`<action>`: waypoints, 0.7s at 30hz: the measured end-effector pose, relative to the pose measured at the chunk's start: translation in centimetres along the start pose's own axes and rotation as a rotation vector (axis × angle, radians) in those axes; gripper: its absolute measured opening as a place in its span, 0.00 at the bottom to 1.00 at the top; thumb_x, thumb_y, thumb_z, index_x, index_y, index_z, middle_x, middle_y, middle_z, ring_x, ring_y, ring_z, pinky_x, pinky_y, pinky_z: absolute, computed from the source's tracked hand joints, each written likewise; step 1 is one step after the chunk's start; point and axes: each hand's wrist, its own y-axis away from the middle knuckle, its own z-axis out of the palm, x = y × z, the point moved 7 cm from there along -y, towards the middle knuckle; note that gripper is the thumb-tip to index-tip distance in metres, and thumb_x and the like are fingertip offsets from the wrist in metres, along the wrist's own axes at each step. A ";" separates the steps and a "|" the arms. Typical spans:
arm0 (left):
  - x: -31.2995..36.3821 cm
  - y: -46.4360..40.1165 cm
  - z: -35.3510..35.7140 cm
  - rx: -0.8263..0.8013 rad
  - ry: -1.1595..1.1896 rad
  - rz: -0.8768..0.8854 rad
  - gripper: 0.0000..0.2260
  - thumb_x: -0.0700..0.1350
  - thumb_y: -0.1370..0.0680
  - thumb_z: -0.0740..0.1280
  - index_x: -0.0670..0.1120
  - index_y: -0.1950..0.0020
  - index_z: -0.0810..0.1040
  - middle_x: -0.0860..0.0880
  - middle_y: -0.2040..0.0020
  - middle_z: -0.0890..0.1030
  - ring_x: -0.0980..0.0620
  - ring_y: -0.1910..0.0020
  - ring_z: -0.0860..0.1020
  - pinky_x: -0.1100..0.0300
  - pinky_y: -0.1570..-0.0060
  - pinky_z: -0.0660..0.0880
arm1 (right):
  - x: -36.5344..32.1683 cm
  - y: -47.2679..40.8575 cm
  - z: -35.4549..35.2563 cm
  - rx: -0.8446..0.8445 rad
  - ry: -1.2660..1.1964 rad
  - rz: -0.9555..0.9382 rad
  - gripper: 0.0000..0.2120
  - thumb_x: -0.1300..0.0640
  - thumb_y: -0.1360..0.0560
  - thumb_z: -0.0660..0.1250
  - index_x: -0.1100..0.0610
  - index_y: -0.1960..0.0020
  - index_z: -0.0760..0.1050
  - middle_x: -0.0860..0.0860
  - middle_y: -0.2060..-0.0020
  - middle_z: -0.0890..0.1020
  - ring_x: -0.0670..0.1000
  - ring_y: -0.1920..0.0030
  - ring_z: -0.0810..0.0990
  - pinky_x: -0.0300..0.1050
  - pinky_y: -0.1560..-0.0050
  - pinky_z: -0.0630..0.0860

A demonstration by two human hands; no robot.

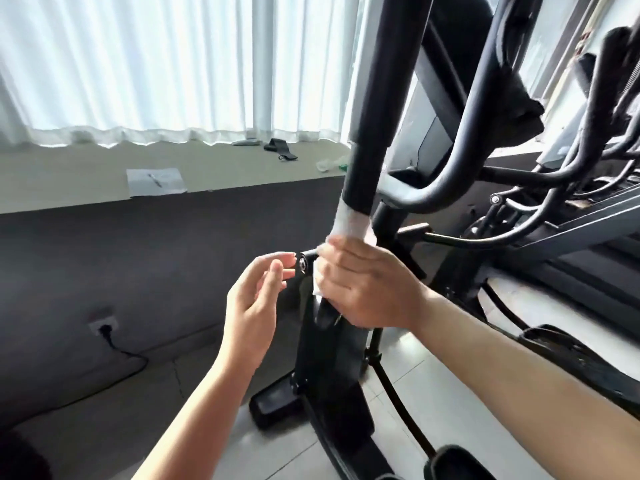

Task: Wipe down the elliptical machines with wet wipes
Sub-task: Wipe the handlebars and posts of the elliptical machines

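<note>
A black elliptical machine (332, 355) fills the middle and right of the view, with a thick upright bar (377, 98) rising from its pivot joint. A white wet wipe (353, 225) is wrapped round the bar's lower end. My right hand (360, 282) is shut on the wipe and the bar just below it. Left of the joint's bolt, my left hand (254, 303) hovers with fingers spread, fingertips almost at the bolt and holding nothing.
A low ledge (86, 181) under white curtains carries a sheet of paper (156, 181), a black strap (280, 148) and a plastic packet (332, 164). A wall socket with a black cable (107, 329) sits low on the dark wall. More machine arms and pedals (571, 355) crowd the right.
</note>
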 end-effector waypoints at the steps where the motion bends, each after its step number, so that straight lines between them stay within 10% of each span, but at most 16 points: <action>1: -1.1 0.7 -0.2 0.009 -0.017 -0.042 0.10 0.52 0.21 0.61 0.52 0.49 0.81 0.54 0.50 0.84 0.52 0.50 0.82 0.52 0.47 0.78 | -2.0 1.1 1.5 -0.077 -0.004 -0.038 0.11 0.62 0.21 0.61 0.62 0.53 0.83 0.55 0.52 0.84 0.56 0.44 0.81 0.51 0.28 0.67; 8: -3.1 3.2 -1.8 0.088 -0.070 -0.139 0.11 0.52 0.23 0.60 0.58 0.43 0.77 0.56 0.51 0.84 0.55 0.51 0.82 0.56 0.47 0.76 | -9.0 7.7 8.1 -0.538 0.186 -0.428 0.19 0.55 0.23 0.55 0.50 0.41 0.81 0.48 0.37 0.80 0.50 0.30 0.71 0.57 0.23 0.43; 14: -1.9 3.8 -0.7 0.100 -0.095 -0.103 0.11 0.51 0.22 0.60 0.55 0.43 0.78 0.57 0.50 0.83 0.55 0.49 0.82 0.54 0.45 0.77 | 2.0 1.2 -0.9 0.091 -0.013 -0.037 0.13 0.61 0.19 0.61 0.61 0.39 0.80 0.55 0.38 0.81 0.54 0.33 0.75 0.52 0.25 0.61; 21: -1.1 4.3 -0.9 0.162 -0.062 -0.062 0.14 0.58 0.24 0.61 0.56 0.44 0.80 0.52 0.49 0.84 0.52 0.48 0.82 0.59 0.48 0.78 | 3.2 -0.4 -0.6 0.227 -0.066 0.083 0.13 0.58 0.19 0.61 0.62 0.46 0.83 0.56 0.45 0.84 0.56 0.35 0.76 0.50 0.22 0.54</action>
